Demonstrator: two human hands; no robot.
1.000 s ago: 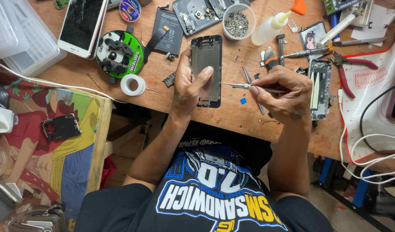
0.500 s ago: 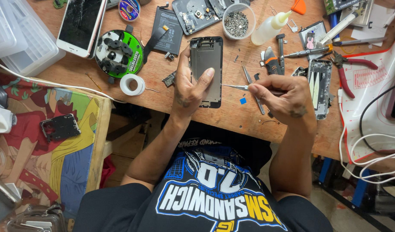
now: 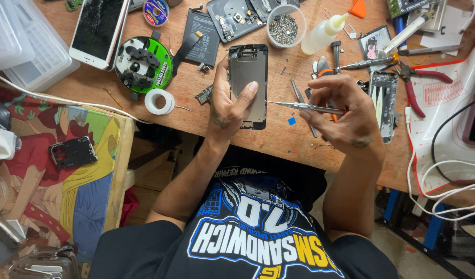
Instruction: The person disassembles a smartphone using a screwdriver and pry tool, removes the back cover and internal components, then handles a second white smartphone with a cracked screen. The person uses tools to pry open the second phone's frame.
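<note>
Left hand (image 3: 229, 106) grip pressed flat on grey rectangular metal phone frame (image 3: 247, 82) on wooden worktop (image 3: 278, 139), right hand (image 3: 340, 111) grip closed around slim silver screwdriver (image 3: 304, 106), tip at frame's edge

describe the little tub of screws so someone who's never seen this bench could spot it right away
Start at the wooden workbench and find the dark phone frame under the person's left hand. Just above and right of its top end stands a small round clear tub heaped with tiny grey screws. The squeeze bottle beside it is tall and whitish; the tub is the only open round container of loose metal bits.
</note>
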